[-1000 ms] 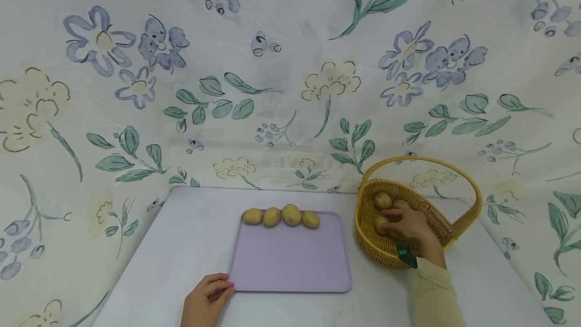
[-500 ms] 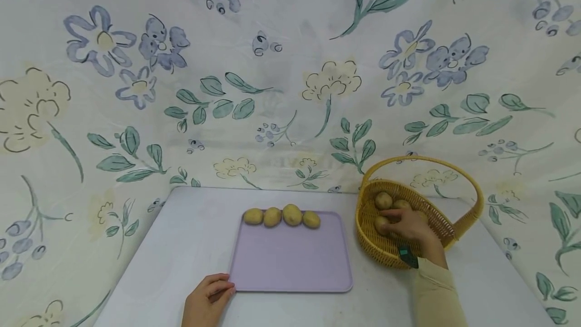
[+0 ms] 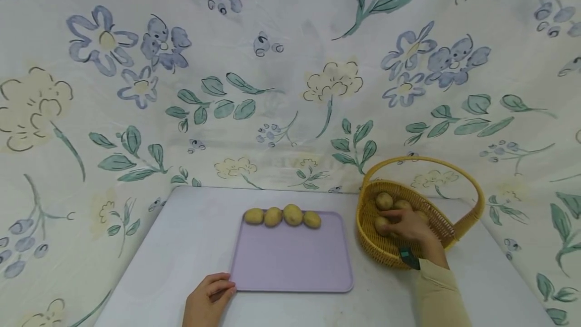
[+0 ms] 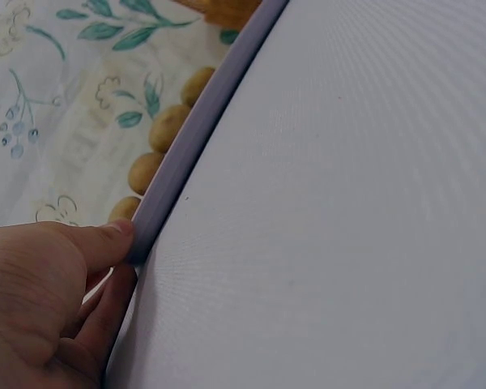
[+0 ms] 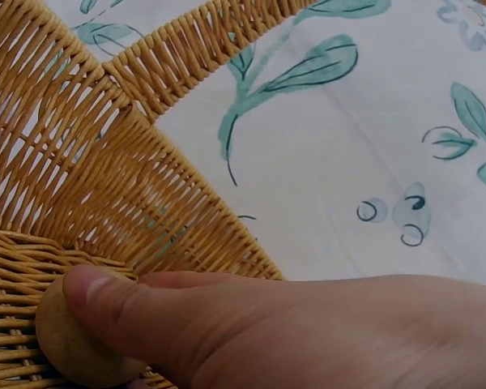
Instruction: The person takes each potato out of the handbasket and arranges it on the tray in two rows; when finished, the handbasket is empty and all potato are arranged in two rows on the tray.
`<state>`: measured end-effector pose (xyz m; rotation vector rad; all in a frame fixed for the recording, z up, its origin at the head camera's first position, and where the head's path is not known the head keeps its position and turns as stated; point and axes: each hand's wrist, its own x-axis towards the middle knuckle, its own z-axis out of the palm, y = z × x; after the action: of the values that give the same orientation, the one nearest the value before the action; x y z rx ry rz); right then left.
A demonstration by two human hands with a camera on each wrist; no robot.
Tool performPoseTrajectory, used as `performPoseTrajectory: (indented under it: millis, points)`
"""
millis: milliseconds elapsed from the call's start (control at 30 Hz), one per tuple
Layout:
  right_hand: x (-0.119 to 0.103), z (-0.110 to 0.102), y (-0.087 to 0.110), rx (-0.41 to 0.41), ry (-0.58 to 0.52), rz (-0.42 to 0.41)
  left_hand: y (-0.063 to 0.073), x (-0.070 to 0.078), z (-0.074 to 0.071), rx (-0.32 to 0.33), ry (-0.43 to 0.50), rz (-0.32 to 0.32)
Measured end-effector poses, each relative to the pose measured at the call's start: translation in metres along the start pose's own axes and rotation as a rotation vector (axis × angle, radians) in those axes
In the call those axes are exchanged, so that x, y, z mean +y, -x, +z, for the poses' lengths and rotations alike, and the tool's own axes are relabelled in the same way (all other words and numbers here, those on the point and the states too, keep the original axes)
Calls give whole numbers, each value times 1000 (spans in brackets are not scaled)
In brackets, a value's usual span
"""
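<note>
In the head view my right hand reaches into a brown wicker basket. Thumb and fingers grip a potato there; the right wrist view shows the thumb over this potato, against the woven inside. More potatoes lie around the hand, partly hidden by it. My left hand pinches the near left corner of a lilac tray, thumb on the rim in the left wrist view. Along the tray's far edge sits a row of several yellowish potatoes.
A tall arched handle rises over the basket, which stands right of the tray on a white table. Behind the table hangs a floral cloth.
</note>
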<state>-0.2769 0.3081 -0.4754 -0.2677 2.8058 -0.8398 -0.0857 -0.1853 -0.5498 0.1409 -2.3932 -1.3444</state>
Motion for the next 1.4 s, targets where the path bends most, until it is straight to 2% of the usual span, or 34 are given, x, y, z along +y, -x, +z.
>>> performPoseTrajectory:
  millis: [233,633,767,1033,1200,1400]
  points:
    - [1,1,-3,-9,2,4,0,0,0,9,4,6]
    - [-3,0,1,-15,4,-49,-2,0,-2,1,-5,3]
    - [-3,1,3,7,-14,-69,-1,-1,-1,1,2,11]
    - [-1,-2,5,107,-29,-32,-1,-2,-1,10,11,20]
    - [-6,-6,8,125,-99,-86,-2,0,-2,-13,-6,9]
    - [-20,-12,15,141,-121,-138,-1,1,-3,-15,-16,-15]
